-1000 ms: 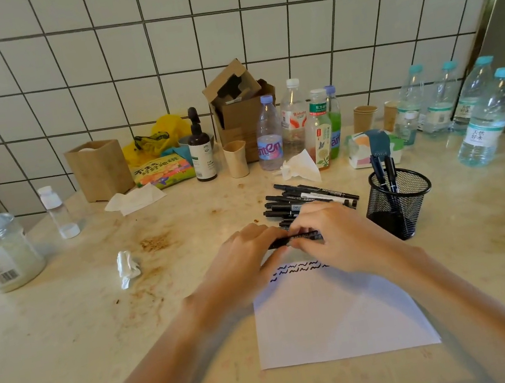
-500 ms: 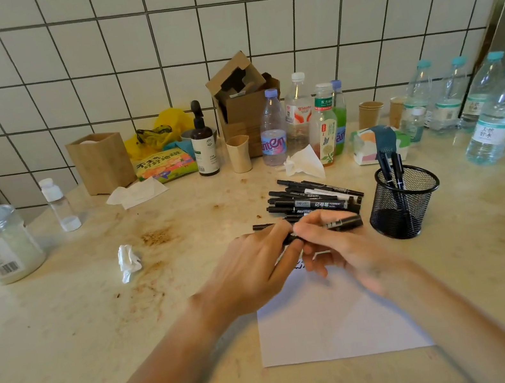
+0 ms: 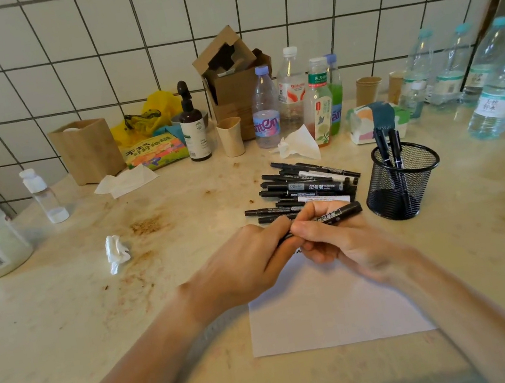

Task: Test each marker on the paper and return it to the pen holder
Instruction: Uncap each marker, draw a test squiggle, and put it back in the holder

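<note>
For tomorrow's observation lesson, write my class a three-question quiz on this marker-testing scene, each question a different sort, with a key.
1. True or false: the mesh holder is empty.
2. Which hands grip the marker? A) left only B) right only C) both
3. Fill in: the paper lies ____ the hands.

Key:
1. False; two markers stand in it.
2. C; left hand and right hand both hold it.
3. Under.
</note>
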